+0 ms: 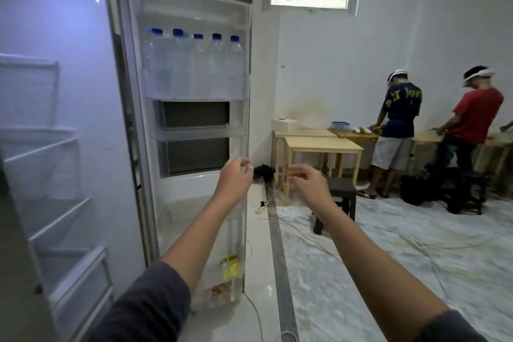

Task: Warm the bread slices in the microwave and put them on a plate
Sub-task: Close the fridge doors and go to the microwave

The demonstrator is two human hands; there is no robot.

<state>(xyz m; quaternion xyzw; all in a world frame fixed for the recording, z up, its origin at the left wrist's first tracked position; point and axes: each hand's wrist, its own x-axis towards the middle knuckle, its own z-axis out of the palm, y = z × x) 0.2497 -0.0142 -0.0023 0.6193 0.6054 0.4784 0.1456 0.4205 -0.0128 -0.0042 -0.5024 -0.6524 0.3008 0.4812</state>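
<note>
Two hands up, empty, fingers loosely curled: left hand [236, 178] before fridge door [194, 8], right hand [308, 183] beside.

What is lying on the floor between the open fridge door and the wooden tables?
Head view: a dark bundle and, nearer the camera, a white power strip lie between the fridge door and the wooden tables.

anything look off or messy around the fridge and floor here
The fridge door stands wide open. On the floor a power strip and loose cables trail onto crumpled plastic sheeting, a likely trip hazard.
</note>
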